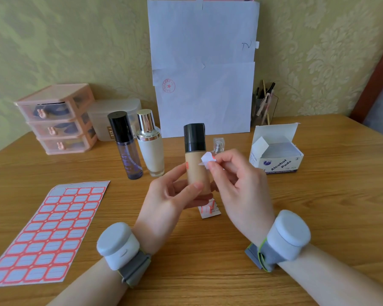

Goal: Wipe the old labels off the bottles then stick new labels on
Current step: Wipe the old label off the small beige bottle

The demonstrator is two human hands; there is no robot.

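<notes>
My left hand [166,195] grips a beige bottle with a black cap [195,155] upright above the table's middle. My right hand [237,180] pinches a small white label with a red edge [206,160], partly peeled, at the bottle's right side. A red trace shows on the bottle's left side. A sheet of red-framed labels [47,235] lies flat at the left. A small piece of label backing [209,209] lies on the table below the bottle. A purple bottle [126,146], a cream bottle with a silver cap [149,144] and a small clear bottle [218,145] stand behind.
An open box of alcohol pads [276,155] stands at the right. Pink drawers [58,118] and a frosted container [104,115] stand at the back left. White paper sheets [203,74] lean on the wall, with a clear pen holder [264,107] beside them.
</notes>
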